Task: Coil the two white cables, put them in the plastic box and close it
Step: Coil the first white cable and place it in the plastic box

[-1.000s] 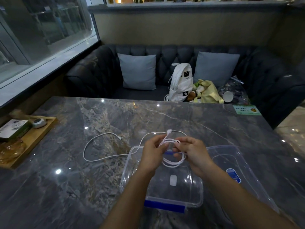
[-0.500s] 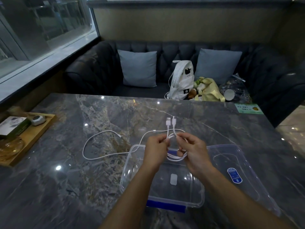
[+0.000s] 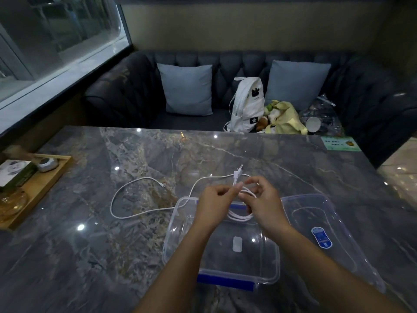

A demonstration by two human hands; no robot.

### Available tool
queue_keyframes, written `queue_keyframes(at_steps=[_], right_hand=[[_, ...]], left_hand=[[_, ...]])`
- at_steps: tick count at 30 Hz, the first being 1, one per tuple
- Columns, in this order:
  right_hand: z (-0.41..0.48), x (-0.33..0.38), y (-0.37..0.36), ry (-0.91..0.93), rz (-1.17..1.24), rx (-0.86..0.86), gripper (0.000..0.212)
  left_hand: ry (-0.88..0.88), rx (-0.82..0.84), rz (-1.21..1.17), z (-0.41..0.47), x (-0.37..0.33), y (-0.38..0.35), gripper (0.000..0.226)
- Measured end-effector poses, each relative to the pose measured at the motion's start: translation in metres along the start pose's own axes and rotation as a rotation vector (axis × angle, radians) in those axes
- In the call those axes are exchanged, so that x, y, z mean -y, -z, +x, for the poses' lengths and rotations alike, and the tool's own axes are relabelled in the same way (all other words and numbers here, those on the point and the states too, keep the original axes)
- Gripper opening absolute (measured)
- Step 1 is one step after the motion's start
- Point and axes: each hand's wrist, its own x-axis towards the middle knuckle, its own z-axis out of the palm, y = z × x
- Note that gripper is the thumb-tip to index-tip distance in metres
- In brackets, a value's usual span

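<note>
On the marble bench (image 3: 225,154), over the far end of the open plastic box (image 3: 166,245) at centre frame, left hand (image 3: 212,204) and right hand (image 3: 266,204) pinch the coiled white cable (image 3: 241,216) in curled fingers, plugs pointing up-frame, while the second cable (image 3: 135,180) sprawls left-of-centre, nearer the left hand.

Body seen: 2 arms of one person, L + R. Left hand (image 3: 213,204) and right hand (image 3: 264,199) are bare, incl. fingers and wrists. Left forearm (image 3: 180,267) and right forearm (image 3: 316,263) are bare too, along all the length that shows, approx. to the elbow. Nails, small marks etc. are too blurred to tell.
</note>
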Motion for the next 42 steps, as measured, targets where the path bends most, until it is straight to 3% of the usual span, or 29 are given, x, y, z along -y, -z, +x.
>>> queue_keyframes(at_steps=[4, 7, 9, 16, 20, 24, 28, 33, 36, 42], right_hand=[[0.004, -0.003, -0.003, 0.042, -0.172, 0.043, 0.051], [0.007, -0.004, -0.001, 0.037, -0.211, 0.147, 0.090], [0.010, -0.001, 0.003, 0.056, -0.298, 0.222, 0.102], [0.026, 0.001, 0.006, 0.062, -0.399, 0.318, 0.069], [0.033, 0.001, 0.005, 0.050, -0.398, 0.246, 0.031], [0.037, 0.000, 0.000, 0.100, -0.505, 0.145, 0.021], [0.039, 0.001, -0.004, 0.093, -0.477, 0.103, 0.023], [0.037, -0.006, -0.005, 0.072, -0.231, -0.033, 0.011], [0.035, -0.009, -0.010, 0.045, -0.038, -0.084, 0.022], [0.037, -0.009, -0.009, -0.066, 0.200, -0.073, 0.019]], left_hand=[[0.033, -0.189, 0.157, 0.006, 0.004, -0.003, 0.041], [-0.007, -0.220, 0.308, 0.008, 0.008, -0.004, 0.040], [-0.075, -0.235, 0.409, 0.008, 0.011, -0.005, 0.036], [-0.265, -0.194, 0.616, 0.016, 0.013, -0.009, 0.026], [-0.221, -0.247, 0.485, 0.021, 0.013, -0.010, 0.019], [-0.150, -0.283, 0.382, 0.026, 0.010, -0.011, 0.012], [-0.119, -0.290, 0.170, 0.030, 0.012, -0.012, 0.016], [0.163, -0.251, -0.248, 0.035, 0.014, -0.013, 0.021], [0.254, -0.308, -0.439, 0.036, 0.009, -0.017, 0.023], [0.323, -0.299, -0.633, 0.035, 0.005, -0.014, 0.021]])
